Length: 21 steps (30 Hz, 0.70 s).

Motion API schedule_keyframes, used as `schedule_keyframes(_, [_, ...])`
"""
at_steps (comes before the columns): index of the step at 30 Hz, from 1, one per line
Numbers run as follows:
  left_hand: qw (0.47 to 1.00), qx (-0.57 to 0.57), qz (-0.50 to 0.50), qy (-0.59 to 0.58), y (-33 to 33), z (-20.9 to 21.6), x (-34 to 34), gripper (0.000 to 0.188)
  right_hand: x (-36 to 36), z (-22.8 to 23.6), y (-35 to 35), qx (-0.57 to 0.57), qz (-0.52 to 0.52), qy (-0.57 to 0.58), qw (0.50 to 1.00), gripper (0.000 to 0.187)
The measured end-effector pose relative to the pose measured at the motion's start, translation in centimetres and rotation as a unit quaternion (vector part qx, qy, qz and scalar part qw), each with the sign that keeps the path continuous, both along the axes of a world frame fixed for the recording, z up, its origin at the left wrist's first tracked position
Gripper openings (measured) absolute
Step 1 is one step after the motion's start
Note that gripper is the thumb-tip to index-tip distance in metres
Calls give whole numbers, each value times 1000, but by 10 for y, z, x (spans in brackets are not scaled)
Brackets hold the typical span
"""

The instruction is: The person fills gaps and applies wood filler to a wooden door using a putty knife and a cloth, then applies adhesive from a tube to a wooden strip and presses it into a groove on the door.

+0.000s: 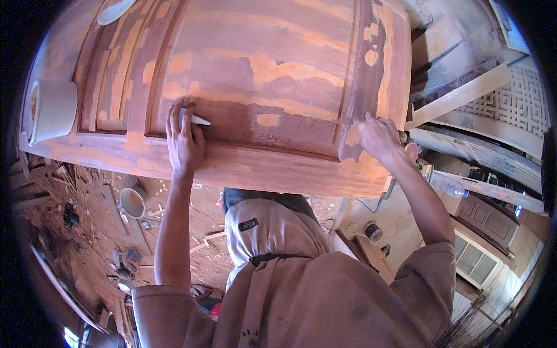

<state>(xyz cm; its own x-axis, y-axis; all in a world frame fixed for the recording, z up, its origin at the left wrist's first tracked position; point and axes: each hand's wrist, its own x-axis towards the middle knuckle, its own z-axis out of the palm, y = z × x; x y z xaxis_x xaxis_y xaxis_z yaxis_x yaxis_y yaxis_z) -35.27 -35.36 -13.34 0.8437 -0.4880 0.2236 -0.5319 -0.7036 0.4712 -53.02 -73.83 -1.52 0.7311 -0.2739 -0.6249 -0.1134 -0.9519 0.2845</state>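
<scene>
A reddish-brown wooden door (290, 178) with raised mouldings lies in front of me, blotched with orange filler patches. Near its front edge, my left hand (187, 144) is wrapped around a small white glue bottle (201, 120), its cone-shaped nozzle pointing right. The bottle's body is mostly covered by my fingers. Over at the right side, my right hand (378, 138) is closed, fingertips against the vertical moulding beside an orange patch. Whatever it pinches is too small and hidden to make out.
A white tub (55, 110) stands at the door's left end, and a white-rimmed bowl (116, 10) at its far left. Wood scraps and a bucket (133, 203) lie on the dusty floor below. Stacked boards and a carved lattice panel (505, 98) fill the right side.
</scene>
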Motion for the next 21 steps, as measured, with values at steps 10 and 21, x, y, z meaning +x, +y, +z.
schedule_keyframes(10, [1000,-11,-16,-19,-3,-4,5,48,9,-10,-7,11,-47,-15,999,47])
schedule_keyframes(21, [1000,-4,-11,-8,2,-5,4,49,10,26,9,31,-40,39,998,51])
